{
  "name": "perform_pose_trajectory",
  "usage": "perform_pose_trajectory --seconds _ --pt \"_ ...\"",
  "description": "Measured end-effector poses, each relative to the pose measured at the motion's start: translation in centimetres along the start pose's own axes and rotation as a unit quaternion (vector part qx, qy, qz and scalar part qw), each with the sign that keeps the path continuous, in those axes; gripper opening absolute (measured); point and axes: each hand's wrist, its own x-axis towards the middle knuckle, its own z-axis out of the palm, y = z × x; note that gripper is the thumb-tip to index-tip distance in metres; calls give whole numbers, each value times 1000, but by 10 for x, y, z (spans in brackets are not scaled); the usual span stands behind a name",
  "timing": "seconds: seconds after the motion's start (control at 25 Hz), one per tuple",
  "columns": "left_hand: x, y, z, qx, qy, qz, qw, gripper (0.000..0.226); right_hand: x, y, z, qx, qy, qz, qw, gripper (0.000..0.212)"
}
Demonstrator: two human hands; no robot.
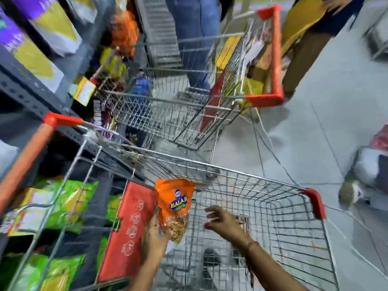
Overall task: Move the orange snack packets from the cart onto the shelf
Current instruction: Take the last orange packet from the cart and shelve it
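Fingers of left hand clamp orange packet over cart; right hand splayed, empty. Lift step; next, swing left to shelf.

orange snack packet, upright, above cart

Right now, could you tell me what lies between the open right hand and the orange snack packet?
In the head view, only bare wire cart mesh separates the right hand from the orange snack packet.

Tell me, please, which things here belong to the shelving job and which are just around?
Job: orange snack packet in the left hand; right hand open; near cart; shelf.
Around: second cart, green packets, red child-seat flap.
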Motion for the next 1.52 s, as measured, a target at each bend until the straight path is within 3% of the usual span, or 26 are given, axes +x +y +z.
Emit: perform_pose_trajectory --seconds 0.2,0.36,0.44,0.52,0.64,0.76,0.92,1.12,1.32,1.48,1.52 --pt "45 -58 39 -46 -35 -92 994 110 112 64 58 -75 -129 90 985 69" --pt "56 -62 44 -35 -39 -128 990 92 158 92 82 -16 -245 102 964 62" --pt "58 -57 41 25 -15 -126 992 87 168 106 86 22 -265 104 958 62" --pt "54 -49 35 64 -2 -96 993 97 167 115 83 42 -260 97 960 57" --pt "38 -43 26 28 -30 -102 994 97 142 104 65 48 -253 78 963 54" --pt "18 -19 6 -47 -35 -42 997 70 108 82 44 55 -259 47 963 63" --pt "-31 22 -47 -132 -37 45 990 53 45 19 36 119 -220 -30 968 69" --pt "-136 54 -156 -236 94 166 953 63 -67 -103 69 169 -169 -220 946 95" --pt "-283 70 -272 -277 255 325 868 67 -200 -213 125 192 -192 -410 870 58" --pt "-393 54 -356 -261 373 400 796 55 -304 -281 182 167 -244 -534 792 94" --pt "-419 49 -375 -252 399 411 780 50 -330 -297 197 165 -254 -559 772 90"
